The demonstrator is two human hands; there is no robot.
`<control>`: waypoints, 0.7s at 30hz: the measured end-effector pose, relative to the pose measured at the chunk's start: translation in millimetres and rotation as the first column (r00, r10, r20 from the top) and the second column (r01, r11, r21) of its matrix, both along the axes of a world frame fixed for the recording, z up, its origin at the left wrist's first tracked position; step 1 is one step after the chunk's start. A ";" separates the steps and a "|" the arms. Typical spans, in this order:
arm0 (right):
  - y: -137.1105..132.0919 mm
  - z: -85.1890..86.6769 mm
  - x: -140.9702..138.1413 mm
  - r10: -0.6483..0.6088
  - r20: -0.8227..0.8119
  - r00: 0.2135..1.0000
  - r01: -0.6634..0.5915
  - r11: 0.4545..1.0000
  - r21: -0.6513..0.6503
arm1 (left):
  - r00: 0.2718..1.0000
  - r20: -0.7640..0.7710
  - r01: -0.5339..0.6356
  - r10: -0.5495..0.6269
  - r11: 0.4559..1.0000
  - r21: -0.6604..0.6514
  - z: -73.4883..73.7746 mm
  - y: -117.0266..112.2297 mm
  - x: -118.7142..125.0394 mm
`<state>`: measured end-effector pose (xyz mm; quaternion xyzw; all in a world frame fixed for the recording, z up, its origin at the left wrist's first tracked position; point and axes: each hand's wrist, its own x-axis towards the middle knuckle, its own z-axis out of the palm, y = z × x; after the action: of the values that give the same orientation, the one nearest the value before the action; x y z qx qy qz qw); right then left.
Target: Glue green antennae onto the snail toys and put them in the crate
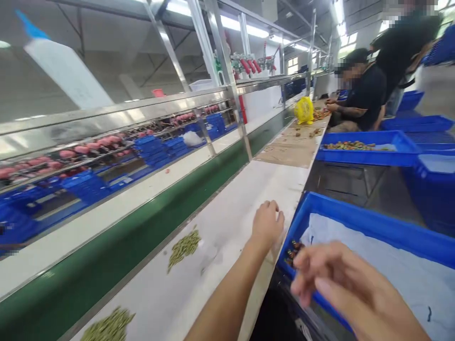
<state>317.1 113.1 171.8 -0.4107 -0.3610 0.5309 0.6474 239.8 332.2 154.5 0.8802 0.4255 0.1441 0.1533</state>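
Observation:
My left hand [267, 224] rests knuckles-up on the white worktop [227, 218] near its right edge, fingers curled under; what they hold, if anything, is hidden. My right hand [341, 279] hovers over the front corner of a blue bin [373, 222] lined with white plastic, its fingers loosely bent and blurred. A small heap of dark multicoloured parts [293, 251] lies in that bin corner, just left of the right hand. Two piles of small green parts [184, 247] [108, 327] lie on the worktop to the left of my arms.
A green conveyor belt [149, 222] runs along the worktop's left side. Beyond it are steel shelf rails, stacked blue crates [152, 149] and pink items. Farther down sit a yellow fan [304, 110], another blue bin of parts [366, 148] and two people.

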 end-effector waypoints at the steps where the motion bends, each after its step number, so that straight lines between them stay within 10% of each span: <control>1: 33.5 -7.1 17.8 -0.108 0.080 0.991 0.110 0.994 -0.016 | 1.000 -0.024 -0.002 0.002 1.000 0.014 -5.9 23.2 8.9; 5: 179.4 -38.3 89.4 -0.444 0.281 0.851 0.467 0.884 -0.017 | 0.996 -0.078 -0.034 0.039 0.998 0.059 -25.0 116.2 50.2; 12: 374.2 -88.6 167.3 -0.514 0.511 0.689 0.614 0.788 -0.036 | 0.975 -0.160 -0.138 0.152 0.986 0.095 -52.0 264.4 98.0; 21: 542.4 -83.8 308.9 -0.439 0.791 0.427 0.720 0.694 -0.003 | 0.976 -0.162 -0.102 0.144 0.964 0.244 -68.9 312.0 100.6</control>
<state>626.0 655.5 88.1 -0.7931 -0.3245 0.1085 0.5039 340.4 644.2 85.6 0.8731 0.4717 0.1232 0.0006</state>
